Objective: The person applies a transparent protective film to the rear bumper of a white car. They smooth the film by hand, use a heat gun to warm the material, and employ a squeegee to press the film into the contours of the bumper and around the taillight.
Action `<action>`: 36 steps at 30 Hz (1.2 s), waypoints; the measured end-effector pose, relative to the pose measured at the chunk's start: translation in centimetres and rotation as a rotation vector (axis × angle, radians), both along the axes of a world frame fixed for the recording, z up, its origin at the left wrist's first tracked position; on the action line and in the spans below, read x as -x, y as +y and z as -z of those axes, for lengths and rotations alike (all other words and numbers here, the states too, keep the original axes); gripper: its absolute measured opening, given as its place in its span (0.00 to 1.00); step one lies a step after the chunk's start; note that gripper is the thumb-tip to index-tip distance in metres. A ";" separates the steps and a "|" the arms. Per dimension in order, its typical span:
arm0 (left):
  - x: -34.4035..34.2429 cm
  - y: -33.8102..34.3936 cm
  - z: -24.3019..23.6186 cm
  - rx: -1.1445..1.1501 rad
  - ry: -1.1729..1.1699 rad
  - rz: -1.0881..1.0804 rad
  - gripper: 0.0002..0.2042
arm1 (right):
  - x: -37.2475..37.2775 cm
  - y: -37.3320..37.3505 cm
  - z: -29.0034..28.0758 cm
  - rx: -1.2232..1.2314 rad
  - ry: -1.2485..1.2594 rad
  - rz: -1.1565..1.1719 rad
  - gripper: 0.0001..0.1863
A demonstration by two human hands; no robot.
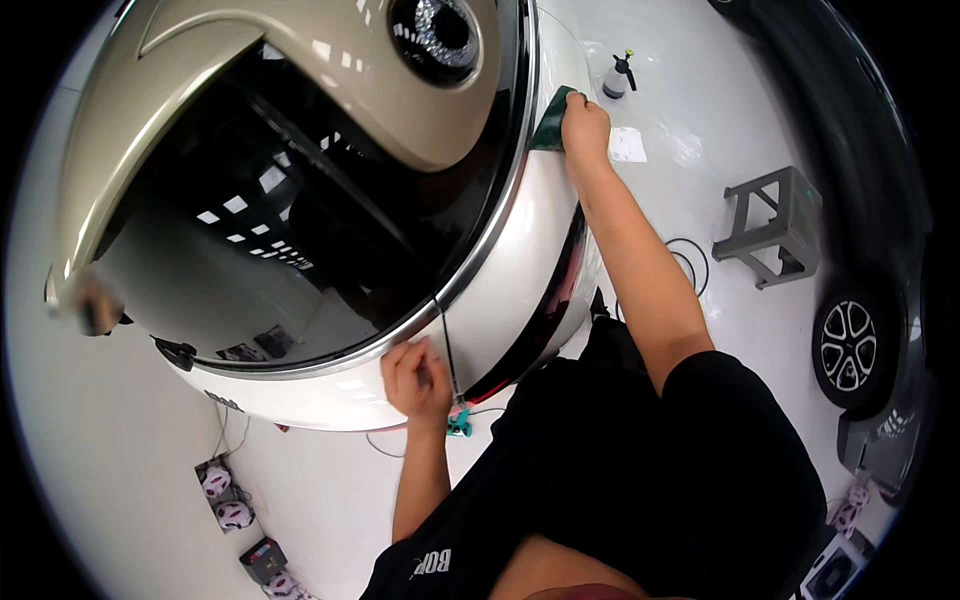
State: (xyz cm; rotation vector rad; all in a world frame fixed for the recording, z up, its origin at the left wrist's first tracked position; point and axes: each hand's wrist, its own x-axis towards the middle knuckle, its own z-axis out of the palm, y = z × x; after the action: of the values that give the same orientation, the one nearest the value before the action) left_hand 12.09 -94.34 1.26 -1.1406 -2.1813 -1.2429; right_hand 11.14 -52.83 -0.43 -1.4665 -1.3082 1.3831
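Observation:
A dark green, flat squeegee (550,122) is gripped in my right hand (587,128). Its blade lies against the white car panel (515,245) beside the dark rear window (300,200). My left hand (416,382) is at the same panel lower down, just left of a thin black gap (448,350). Its fingers are curled in, and whatever they may pinch is too small to make out. Below the panel, near this hand, sits a small teal object (460,424) whose kind I cannot tell.
A pump spray bottle (619,76) stands on the floor past my right hand. To the right are a grey plastic stool (775,228) and a dark car with a spoked wheel (848,345). A blurred, skin-toned shape (98,305) shows at the far left. Cables lie on the floor.

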 end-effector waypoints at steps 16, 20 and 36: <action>-0.6 2.5 0.0 0.164 0.108 -0.672 0.17 | 5.8 10.8 0.5 -0.135 -0.114 -0.269 0.29; -0.7 2.8 -0.1 0.175 0.092 -0.713 0.17 | 6.3 11.8 -0.2 -0.172 -0.091 -0.307 0.28; -1.4 2.4 -0.4 0.330 0.102 -0.783 0.18 | 7.8 23.3 2.3 -0.066 0.164 -0.551 0.25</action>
State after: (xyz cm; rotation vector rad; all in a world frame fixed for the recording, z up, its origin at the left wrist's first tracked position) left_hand 13.44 -91.90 1.63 -0.3350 -2.4293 -0.4900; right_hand 3.37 -29.53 -2.77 -0.9538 -1.7058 1.7393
